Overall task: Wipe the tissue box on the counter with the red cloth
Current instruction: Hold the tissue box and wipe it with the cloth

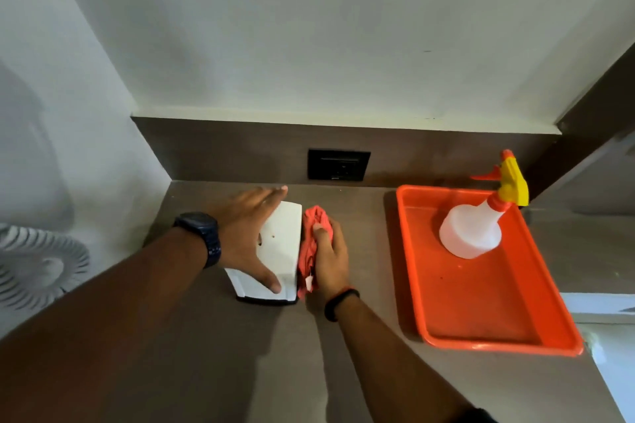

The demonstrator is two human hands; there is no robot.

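Observation:
A white tissue box with a dark base lies on the brown counter, near the back left corner. My left hand is spread flat over its top and left side, holding it down, thumb near the front end. My right hand presses the bunched red cloth against the box's right side. The box's left side is hidden under my left hand.
An orange tray sits on the counter to the right, with a white spray bottle with a yellow and orange trigger standing at its back. A black wall socket is behind the box. A white fan is at left.

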